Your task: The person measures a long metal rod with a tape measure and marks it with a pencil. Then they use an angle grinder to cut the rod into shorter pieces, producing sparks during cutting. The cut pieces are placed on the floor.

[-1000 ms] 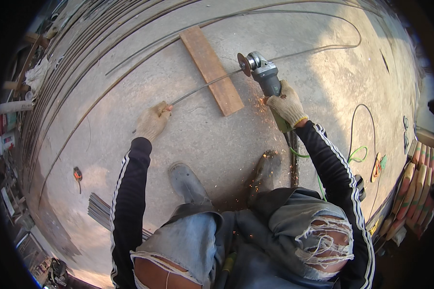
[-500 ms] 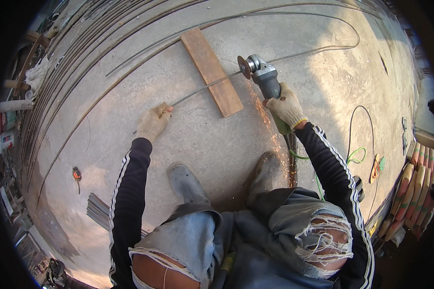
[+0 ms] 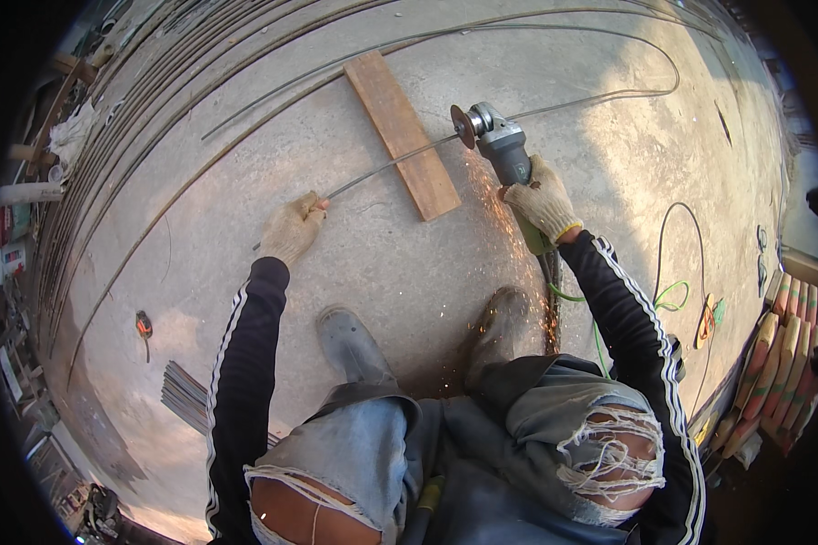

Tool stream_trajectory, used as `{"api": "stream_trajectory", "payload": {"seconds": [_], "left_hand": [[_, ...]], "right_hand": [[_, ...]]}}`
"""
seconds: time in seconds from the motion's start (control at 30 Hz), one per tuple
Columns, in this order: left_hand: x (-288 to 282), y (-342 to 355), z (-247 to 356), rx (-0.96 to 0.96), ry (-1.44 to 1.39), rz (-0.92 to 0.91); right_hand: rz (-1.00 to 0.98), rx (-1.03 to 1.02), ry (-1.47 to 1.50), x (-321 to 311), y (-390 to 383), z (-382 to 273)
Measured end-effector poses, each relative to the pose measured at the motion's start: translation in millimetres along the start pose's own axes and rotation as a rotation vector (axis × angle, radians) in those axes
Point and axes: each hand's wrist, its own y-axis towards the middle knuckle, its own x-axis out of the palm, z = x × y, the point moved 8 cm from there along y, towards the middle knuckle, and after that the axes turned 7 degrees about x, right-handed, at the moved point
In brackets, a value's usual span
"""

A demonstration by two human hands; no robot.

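My gloved right hand (image 3: 543, 199) is wrapped round the body of an angle grinder (image 3: 505, 153). Its thin brown cutting disc (image 3: 463, 125) meets a steel rod (image 3: 374, 172), and orange sparks (image 3: 507, 227) stream down towards my right boot. In my gloved left hand (image 3: 293, 227) the rod's near part is gripped, its short end poking out past the glove. Between my hands the rod lies across a wooden plank (image 3: 402, 136) on the floor. Beyond the grinder it runs right and bends back in a wide loop (image 3: 671, 73).
Long steel bars (image 3: 154, 109) lie along the far left. A tape measure (image 3: 144, 327) and a bundle of short rods (image 3: 186, 400) rest at the left. A green cord (image 3: 600, 345) trails beside my right leg. Stacked sacks (image 3: 782, 363) stand at the right.
The spark stream has grown denser and spreads further round my right boot. Both hands, the rod and the grinder keep almost the same places.
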Motion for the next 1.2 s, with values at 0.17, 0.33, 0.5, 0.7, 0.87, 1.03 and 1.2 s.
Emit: {"api": "stream_trajectory", "payload": {"seconds": [0.17, 0.33, 0.5, 0.7, 0.87, 1.03, 1.2], "left_hand": [[3.4, 0.6, -5.5, -0.017, 0.022, -0.006], [5.7, -0.8, -5.8, -0.020, 0.001, -0.004], [2.3, -3.6, 0.1, 0.025, -0.034, 0.036], [1.0, -4.0, 2.6, 0.032, -0.052, 0.034], [-0.4, -2.7, 3.4, 0.083, -0.120, 0.059], [9.3, -5.1, -2.4, 0.010, -0.126, 0.002], [8.7, -12.8, 6.4, 0.053, -0.161, 0.109]], "right_hand": [[-0.008, 0.010, -0.012, -1.3, -1.4, 0.0], [-0.035, 0.026, -0.043, -2.0, 3.4, -0.4], [-0.022, 0.010, -0.046, -4.1, 4.1, -5.8], [-0.005, 0.009, -0.075, -5.0, -0.4, -4.5], [-0.013, 0.015, -0.047, -4.4, -5.6, -1.7], [0.006, 0.001, -0.078, -5.3, -8.5, 1.0], [-0.005, 0.056, 0.055, -0.7, -18.8, 10.5]]}}
